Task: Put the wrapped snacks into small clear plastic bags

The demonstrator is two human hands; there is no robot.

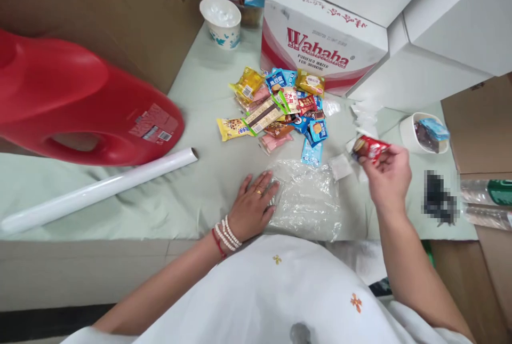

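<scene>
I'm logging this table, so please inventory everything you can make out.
Cloth: one, pale green, beneath
Packets: many, multicoloured, centre and back
Held packet: one, red, right
Bag: one, clear, front
Scraps: several, white, right
Jug: one, red, left
Tube: one, white, left
Cups: two, white, back and right
Wahaha carton: one, white-red, back
Boxes: several, white, back right
Cardboard: uncounted, brown, both sides
Cylinders: two, clear, far right
Pixelated patch: one, dark, right
Shirt: one, white, front
Left hand: one, white bracelets, bag's edge
Right hand: one, bare, gripping held packet

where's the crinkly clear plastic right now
In the head view, the clear plastic lies near the table's front edge, right of centre, just right of the left hand and below the wrapped snacks.
</scene>
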